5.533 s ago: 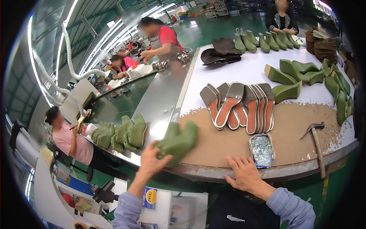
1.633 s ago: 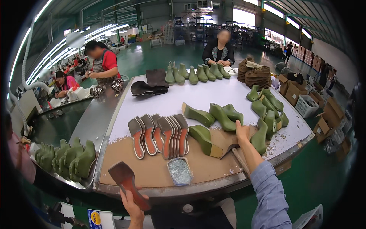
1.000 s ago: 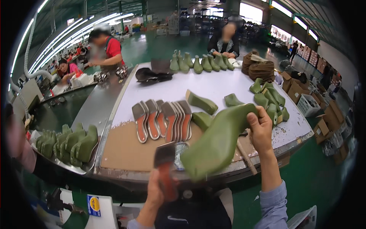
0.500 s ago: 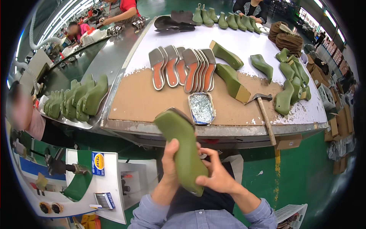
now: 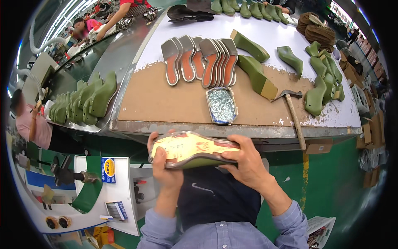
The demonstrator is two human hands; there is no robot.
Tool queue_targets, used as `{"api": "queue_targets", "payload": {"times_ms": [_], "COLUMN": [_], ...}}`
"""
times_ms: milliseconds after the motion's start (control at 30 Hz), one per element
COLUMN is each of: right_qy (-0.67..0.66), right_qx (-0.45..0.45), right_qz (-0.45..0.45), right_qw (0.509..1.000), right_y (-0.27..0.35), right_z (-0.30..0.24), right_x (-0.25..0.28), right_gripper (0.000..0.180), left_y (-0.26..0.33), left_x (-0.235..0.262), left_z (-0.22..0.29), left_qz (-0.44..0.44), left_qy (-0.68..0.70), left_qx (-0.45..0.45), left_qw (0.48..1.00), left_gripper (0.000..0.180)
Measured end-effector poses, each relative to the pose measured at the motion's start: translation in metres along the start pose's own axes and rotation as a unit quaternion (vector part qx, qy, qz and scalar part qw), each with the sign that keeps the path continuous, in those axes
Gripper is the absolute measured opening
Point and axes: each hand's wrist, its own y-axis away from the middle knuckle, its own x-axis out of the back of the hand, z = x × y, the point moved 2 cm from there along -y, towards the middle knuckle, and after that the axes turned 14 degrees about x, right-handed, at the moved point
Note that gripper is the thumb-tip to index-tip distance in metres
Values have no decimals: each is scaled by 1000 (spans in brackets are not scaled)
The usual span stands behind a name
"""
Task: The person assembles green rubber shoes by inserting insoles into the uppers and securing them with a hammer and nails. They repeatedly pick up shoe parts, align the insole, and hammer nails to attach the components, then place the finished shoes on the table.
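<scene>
Held last: close at your 12 o'clock, smooth green, plastic-looking, softly glossy.
Sole face: turned up to you, pale yellow and papery, rimmed in shiny dark grey.
Insole row: farther off at your 12, matt orange-red, smooth grey at the wide ends, silvery edges.
Nails: your 12, bright bare metal.
Hammer: your 1 o'clock, plain wooden handle, dark metal head.
Brown board: your 11 to 1, flat and matt.
White sheet: paper-like, torn ragged where it meets the brown.
Table edge: scuffed, rough, flaking.
Bench: your 11, smooth reflective metal.
Brown bundle: your 1, matt, wrinkled, cloth-like.
Your sleeves: matt blue woven cloth.
</scene>
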Motion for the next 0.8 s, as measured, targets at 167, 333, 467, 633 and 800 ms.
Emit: {"api": "queue_targets", "payload": {"times_ms": [167,333,467,633,800], "right_qy": [-8,24,28,30,25], "right_qx": [9,9,2,14,10], "right_qz": [-13,-12,0,14,15], "right_qw": [1000,1000,1000,999,1000], "right_y": [20,13,17,17,17], "right_z": [14,11,5,7,10], "right_x": [-17,-28,-23,-29,-27], "right_gripper": [55,56,59,63,54], "left_y": [-12,-70,-141,-165,-165], "left_x": [33,-61,-98,-92,-89], "left_z": [27,32,-34,-54,-54], "left_qz": [26,-165,-238,-246,-252], "left_qy": [-416,-681,-808,-851,-836], "left_qx": [-73,-137,-72,-102,-154], "left_qw": [906,700,535,452,462], "left_gripper": [45,34,25,18,16]}}
